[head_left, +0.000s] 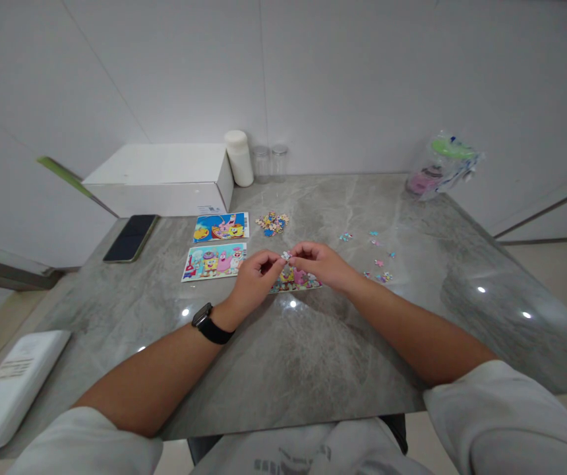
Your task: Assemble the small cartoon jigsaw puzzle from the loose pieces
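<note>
Between my fingertips is a small pale puzzle piece (286, 255), pinched from both sides. My left hand (256, 277), a black watch (209, 323) on its wrist, grips it with thumb and forefinger. My right hand (320, 262) pinches its other edge. Beneath both hands lies a partly assembled cartoon puzzle (296, 280), its upper part hidden by the fingers. Left of it rests a picture card (214, 262) with cartoon figures, and a second, blue picture card (221, 227) lies behind that one. Loose puzzle pieces (381, 276) are scattered to the right.
A heap of puzzle pieces (272, 223) lies beyond my hands. At the back stand a white box (159, 178), a white bottle (238, 158) and two clear jars (270, 165). A phone (132, 238) is at left, a plastic-wrapped cup (439, 168) at back right, a white device (14, 389) at front left.
</note>
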Action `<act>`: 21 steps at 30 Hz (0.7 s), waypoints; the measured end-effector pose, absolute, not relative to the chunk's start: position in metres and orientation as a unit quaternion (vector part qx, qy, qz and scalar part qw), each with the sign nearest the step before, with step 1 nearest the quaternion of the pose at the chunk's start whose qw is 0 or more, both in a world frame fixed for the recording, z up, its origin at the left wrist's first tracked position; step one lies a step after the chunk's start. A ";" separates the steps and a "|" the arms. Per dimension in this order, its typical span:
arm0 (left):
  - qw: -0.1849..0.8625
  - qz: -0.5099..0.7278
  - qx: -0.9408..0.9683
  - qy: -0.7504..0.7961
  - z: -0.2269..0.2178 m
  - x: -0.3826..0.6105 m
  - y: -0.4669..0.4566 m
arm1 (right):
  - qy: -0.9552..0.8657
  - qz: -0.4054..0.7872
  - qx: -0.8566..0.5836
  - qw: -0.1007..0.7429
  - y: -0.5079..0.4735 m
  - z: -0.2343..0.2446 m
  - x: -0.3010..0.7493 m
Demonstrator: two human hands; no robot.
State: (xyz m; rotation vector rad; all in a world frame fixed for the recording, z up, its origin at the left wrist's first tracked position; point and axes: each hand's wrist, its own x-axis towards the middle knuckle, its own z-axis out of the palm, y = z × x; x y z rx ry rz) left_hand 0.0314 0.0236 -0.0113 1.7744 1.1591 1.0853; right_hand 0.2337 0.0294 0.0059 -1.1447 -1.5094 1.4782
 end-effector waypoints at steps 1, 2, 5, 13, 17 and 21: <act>0.370 0.422 0.693 0.452 -0.012 0.032 0.024 | -0.584 0.572 -0.444 0.366 0.029 0.005 0.233; 0.371 0.420 0.694 0.452 -0.012 0.032 0.024 | -0.585 0.570 -0.443 0.369 0.029 0.005 0.232; 0.376 0.414 0.698 0.448 -0.012 0.032 0.025 | -0.592 0.558 -0.447 0.372 0.031 0.005 0.232; 0.381 0.411 0.703 0.438 -0.009 0.033 0.023 | -0.700 0.436 -0.477 0.304 0.040 0.021 0.257; 0.359 0.397 0.729 0.427 -0.010 0.032 0.023 | -0.749 0.418 -0.465 0.218 0.038 0.029 0.263; 0.341 0.372 0.751 0.426 -0.011 0.033 0.023 | -0.758 0.404 -0.464 0.216 0.037 0.032 0.261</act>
